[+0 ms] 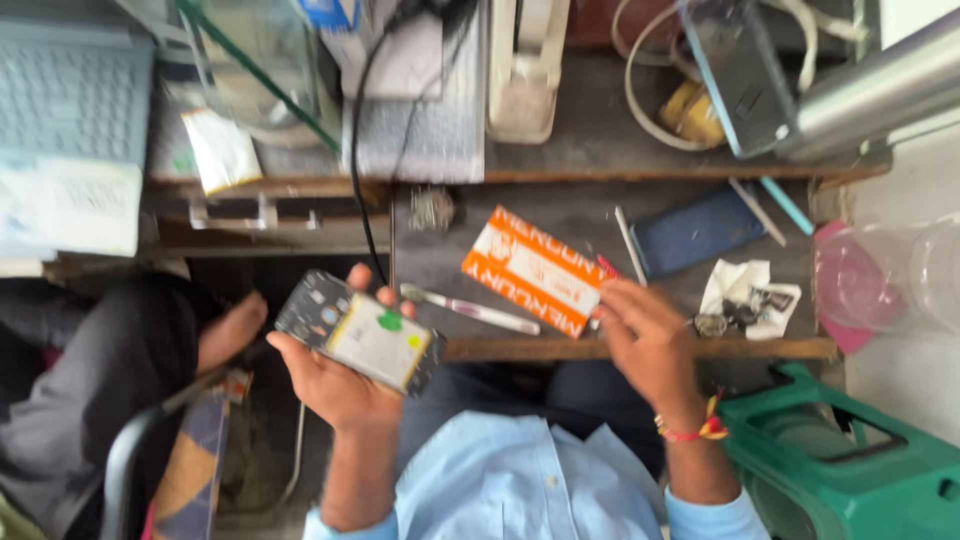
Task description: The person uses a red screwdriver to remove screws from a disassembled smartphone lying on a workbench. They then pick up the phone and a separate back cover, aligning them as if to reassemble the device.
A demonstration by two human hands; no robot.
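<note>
- Head view: left hand (335, 385) cradles opened phone (360, 333), left of orange box (537, 270).
- Right hand (645, 340) rests loose beside box, grasping nothing visible.
- Risk: one-handed hold; phone may slip off the bench edge.

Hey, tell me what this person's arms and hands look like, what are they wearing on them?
Both hands are bare, with no gloves. The left hand and right hand come out of light blue shirt sleeves pushed back so the forearms show. The right wrist carries a red thread band with a yellow tassel. No rings or watch can be made out.
</note>
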